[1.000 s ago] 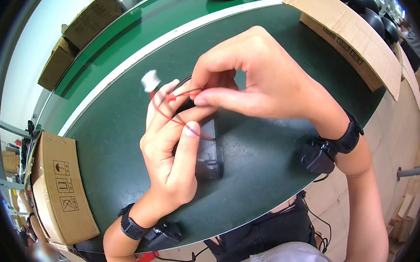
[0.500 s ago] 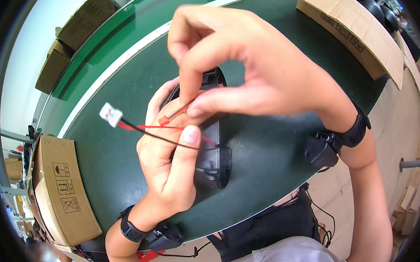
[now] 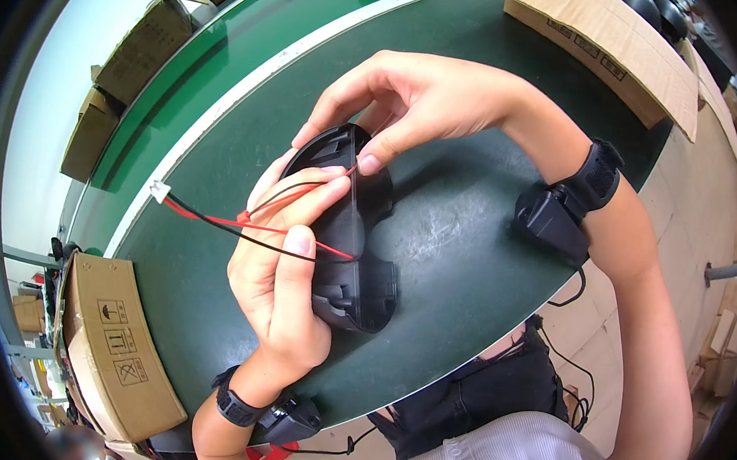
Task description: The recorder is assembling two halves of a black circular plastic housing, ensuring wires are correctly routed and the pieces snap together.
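Observation:
A black plastic housing [image 3: 363, 292] is gripped by my left hand [image 3: 273, 267], with the thumb pressed on its near side and the fingers behind it. Red and black wires [image 3: 211, 219] come out of the housing across my left thumb and fingers. A small white connector [image 3: 159, 191] ends one pair and sticks out to the left. My right hand [image 3: 430, 96] curls over the far end of the housing. Its thumb presses beside the red and black wires at the housing's edge, and its other fingers lie partly hidden behind the rim.
The dark green table [image 3: 459, 260] lies under my hands. An open cardboard box [image 3: 129, 351] stands at the left, another cardboard box [image 3: 594, 54] at the far right. More boxes [image 3: 141, 43] line a ledge beyond the white strip [image 3: 225, 106]. Each wrist wears a strapped black device [image 3: 552, 219].
My right hand has come down from above the wires to the housing's far end, its thumb now at the edge. The housing is more exposed, and the white connector has shifted left.

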### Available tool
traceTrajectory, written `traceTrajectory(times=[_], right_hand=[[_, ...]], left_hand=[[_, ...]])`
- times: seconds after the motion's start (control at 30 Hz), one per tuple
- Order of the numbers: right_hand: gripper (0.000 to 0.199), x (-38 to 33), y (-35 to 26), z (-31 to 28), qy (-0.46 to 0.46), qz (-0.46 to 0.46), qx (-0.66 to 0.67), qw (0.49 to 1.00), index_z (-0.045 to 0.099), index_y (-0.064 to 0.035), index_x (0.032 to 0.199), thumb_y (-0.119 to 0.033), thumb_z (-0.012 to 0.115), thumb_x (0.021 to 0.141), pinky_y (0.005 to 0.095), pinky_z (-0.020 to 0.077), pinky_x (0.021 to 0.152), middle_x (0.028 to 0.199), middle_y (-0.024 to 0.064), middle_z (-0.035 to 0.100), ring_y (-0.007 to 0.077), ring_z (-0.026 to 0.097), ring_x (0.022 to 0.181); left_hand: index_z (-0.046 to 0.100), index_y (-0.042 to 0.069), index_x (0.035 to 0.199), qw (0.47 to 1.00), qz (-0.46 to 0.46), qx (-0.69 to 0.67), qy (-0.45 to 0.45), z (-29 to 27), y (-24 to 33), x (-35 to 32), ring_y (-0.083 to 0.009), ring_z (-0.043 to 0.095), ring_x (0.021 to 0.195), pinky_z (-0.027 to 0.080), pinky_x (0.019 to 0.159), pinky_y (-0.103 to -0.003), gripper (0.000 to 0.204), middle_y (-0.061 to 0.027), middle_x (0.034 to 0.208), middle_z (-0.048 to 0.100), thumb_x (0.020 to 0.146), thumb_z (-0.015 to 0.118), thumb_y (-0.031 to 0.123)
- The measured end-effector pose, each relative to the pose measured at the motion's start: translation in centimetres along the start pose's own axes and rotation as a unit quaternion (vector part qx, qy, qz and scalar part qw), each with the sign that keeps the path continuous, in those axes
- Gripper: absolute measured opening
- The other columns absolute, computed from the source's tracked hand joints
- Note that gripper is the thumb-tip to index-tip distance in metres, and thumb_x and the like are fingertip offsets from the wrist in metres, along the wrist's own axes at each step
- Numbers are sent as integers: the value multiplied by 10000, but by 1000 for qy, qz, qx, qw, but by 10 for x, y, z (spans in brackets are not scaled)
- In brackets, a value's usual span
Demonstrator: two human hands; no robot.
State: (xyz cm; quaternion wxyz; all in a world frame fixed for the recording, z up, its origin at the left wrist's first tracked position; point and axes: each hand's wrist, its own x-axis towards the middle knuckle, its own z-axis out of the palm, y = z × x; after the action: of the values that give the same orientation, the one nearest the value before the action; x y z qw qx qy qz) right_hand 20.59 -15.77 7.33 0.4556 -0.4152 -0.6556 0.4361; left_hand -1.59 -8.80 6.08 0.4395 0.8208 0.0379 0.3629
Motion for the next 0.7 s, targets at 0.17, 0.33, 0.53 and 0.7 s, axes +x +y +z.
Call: traceTrajectory(times=[0.17,0.33,0.53,0.7], right_hand=[[440,-1,-3,2,-3,2,-23,1000,620,27,1190,-36,742,772,302,495,950,1173,136,646,158,610,1054],[480,1,-1,1,-3,24,23,999,603,24,1219,8,734,758,308,509,925,1159,110,648,162,632,1007],[437,0,-9,8,15,-6,-50,999,618,43,1179,-34,721,761,302,521,887,1126,130,665,171,642,975],[407,5,-8,9,41,-10,-73,996,638,59,1120,-61,708,737,299,532,852,1083,149,682,185,653,936]], left_hand=[[686,-39,1056,1000,22,16,0,-2,0,-3,-364,509,1213,304,1086,-497,359,-189,1070,668,933,435,187],[687,-26,1070,999,30,20,-1,-3,-2,-5,-378,525,1200,300,1090,-503,359,-191,1092,665,937,437,195],[683,-21,1094,999,34,42,3,-3,-2,-6,-380,507,1223,300,1091,-494,363,-194,1109,660,944,433,197],[680,-28,1094,1000,22,11,7,-7,-5,-5,-375,502,1228,306,1087,-493,363,-199,1114,656,944,442,202]])
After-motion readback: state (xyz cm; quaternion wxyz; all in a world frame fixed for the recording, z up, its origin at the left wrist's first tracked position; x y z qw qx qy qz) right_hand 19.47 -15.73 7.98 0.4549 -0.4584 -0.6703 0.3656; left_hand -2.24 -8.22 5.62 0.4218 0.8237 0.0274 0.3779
